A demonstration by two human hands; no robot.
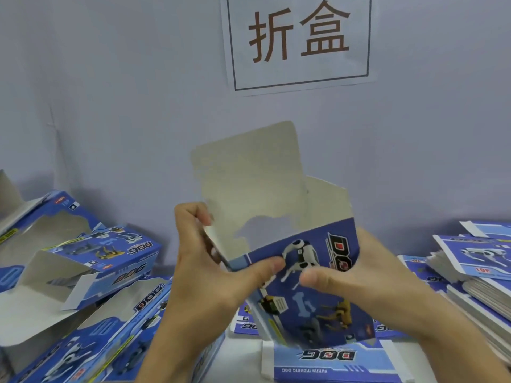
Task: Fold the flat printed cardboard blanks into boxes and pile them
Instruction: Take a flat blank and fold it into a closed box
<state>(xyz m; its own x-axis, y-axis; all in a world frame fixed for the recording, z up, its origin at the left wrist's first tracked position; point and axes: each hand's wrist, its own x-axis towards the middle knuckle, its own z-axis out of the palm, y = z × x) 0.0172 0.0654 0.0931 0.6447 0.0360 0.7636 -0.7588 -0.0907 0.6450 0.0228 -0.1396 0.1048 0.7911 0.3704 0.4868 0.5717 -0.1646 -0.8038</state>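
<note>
- I have one box [298,286] held up in front of me over the middle of the counter [243,352], opened out into a sleeve with its big grey top flap [249,172] standing straight up.
- My left hand [210,275] grips the box's left edge, thumb across the printed front and fingers [190,217] curled round onto the left wall.
- My right hand [367,275] holds the right side, thumb pressed on the print; its other fingers are hidden behind the box, so I judge them wrapped round it.
- I'd put this box at about halfway: it has its shape, but the top is open and I cannot see the bottom.
- At the left lies a loose pile of folded boxes [91,272], several with flaps open.
- At the right sits a thick stack of flat blanks [475,272], so plenty is left to fold.
- More flat blanks [326,363] lie on the near counter under my hands.
- The far wall [110,92] is plain pale grey, with a paper sign [300,40] taped up bearing two large characters.
</note>
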